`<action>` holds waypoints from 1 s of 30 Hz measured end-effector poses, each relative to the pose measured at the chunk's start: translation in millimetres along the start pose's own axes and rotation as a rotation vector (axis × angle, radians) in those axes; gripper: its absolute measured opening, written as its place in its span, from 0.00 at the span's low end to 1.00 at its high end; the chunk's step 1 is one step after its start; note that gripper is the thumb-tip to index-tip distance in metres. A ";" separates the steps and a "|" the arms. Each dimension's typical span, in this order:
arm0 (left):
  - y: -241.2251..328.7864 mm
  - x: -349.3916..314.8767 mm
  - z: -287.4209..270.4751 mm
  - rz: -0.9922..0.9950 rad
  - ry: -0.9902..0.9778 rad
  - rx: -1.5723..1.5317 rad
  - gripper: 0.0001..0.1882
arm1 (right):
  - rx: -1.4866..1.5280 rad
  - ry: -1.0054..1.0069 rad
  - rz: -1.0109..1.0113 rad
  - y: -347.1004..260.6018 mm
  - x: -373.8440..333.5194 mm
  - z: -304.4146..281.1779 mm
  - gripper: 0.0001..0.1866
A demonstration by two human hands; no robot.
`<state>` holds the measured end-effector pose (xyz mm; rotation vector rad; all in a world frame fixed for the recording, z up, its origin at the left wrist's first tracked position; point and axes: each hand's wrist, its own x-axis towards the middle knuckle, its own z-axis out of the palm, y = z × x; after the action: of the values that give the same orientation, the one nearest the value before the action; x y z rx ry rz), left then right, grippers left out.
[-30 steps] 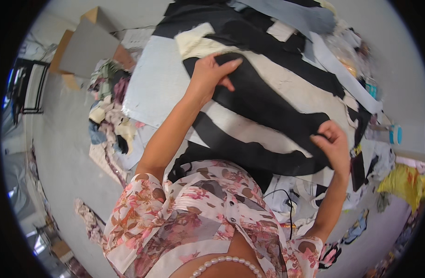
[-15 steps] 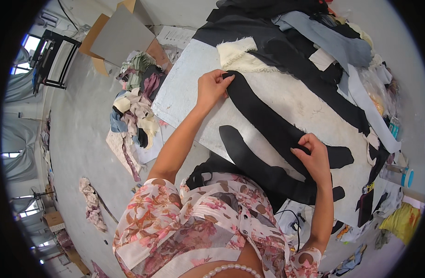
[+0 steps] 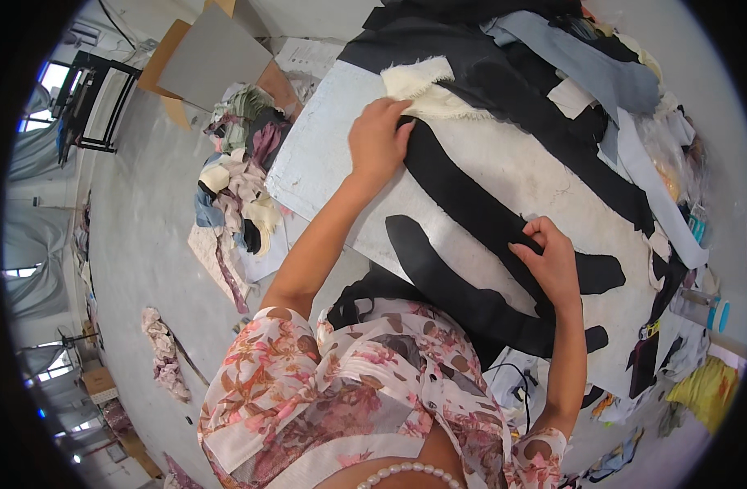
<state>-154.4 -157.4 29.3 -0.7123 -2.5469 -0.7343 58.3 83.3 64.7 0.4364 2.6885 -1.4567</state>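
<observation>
Slanting across the worktop (image 3: pixel 320 143) toward its near edge, the black strip (image 3: pixel 463 191) lies between your hands; your left hand (image 3: pixel 376 143), thumb and forefinger slightly parted, meets its far end; your right hand (image 3: pixel 557 262) curls loosely over its nearer stretch; whether either grips is unclear.

Smooth whitish tabletop (image 3: pixel 316 147) open left of left hand (image 3: pixel 377 143). Broad bare lane between long black fabric strip (image 3: pixel 463 191) and dark draped cloth (image 3: pixel 479 85); narrower lane below, toward curved black fabric strip (image 3: pixel 438 273). Obstacles: frayed cream cloth (image 3: pixel 418 80) blocking beyond left fingertips; right hand (image 3: pixel 553 265) and forearm closing narrower lane's right end.
</observation>
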 end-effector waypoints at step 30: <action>65.0 -29.3 26.7 0.285 -0.322 0.181 0.30 | -0.281 0.169 -0.008 25.8 -16.7 -22.4 0.21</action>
<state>-100.4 -104.8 18.4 -1.1790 -2.6627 -0.3096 83.3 111.5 59.2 0.5508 2.9682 -1.0622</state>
